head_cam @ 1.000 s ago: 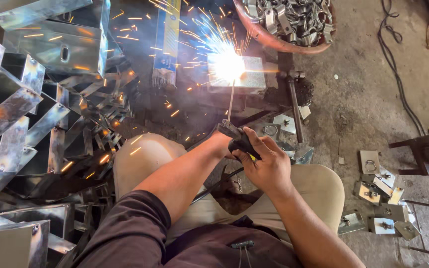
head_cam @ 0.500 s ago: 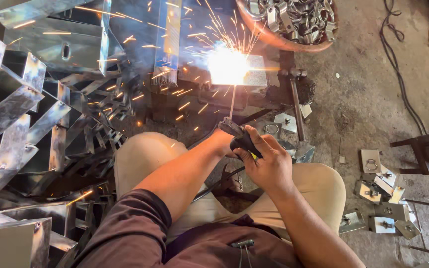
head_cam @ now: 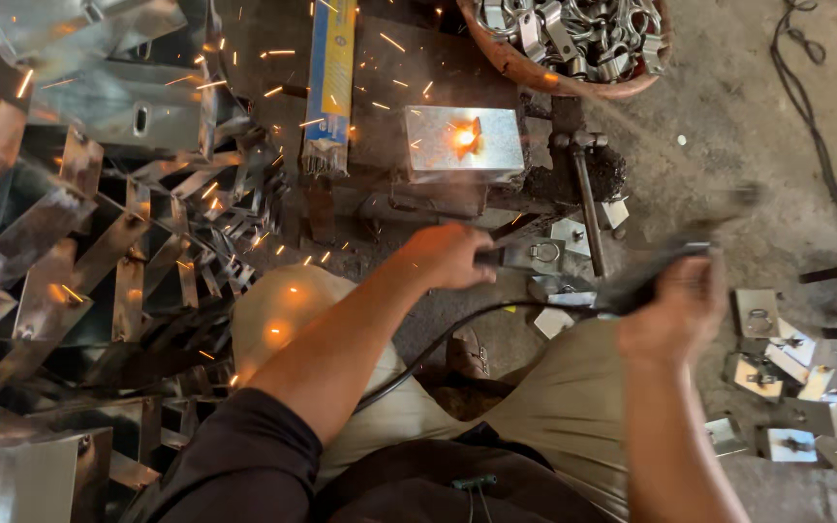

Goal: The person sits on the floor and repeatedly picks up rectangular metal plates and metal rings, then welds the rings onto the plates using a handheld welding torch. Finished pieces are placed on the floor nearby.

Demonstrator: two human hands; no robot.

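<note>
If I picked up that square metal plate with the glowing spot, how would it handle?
The square metal plate would probably feel stiff and fairly heavy for its size, since it looks like thick flat steel. It is likely too hot for bare fingers: a spot on it glows orange. Being flat, it should slide rather than roll.

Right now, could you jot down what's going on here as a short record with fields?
Setting: workshop floor, seen from above
Left hand: closed near a small flat steel plate with a ring
Right hand: grips a dark blurred handle, cable attached
Workpiece: square shiny metal plate with a glowing orange spot
Sparks: scattered to the left
Nearby: round bowl of metal clamps, hammer, stacked galvanised brackets
</note>
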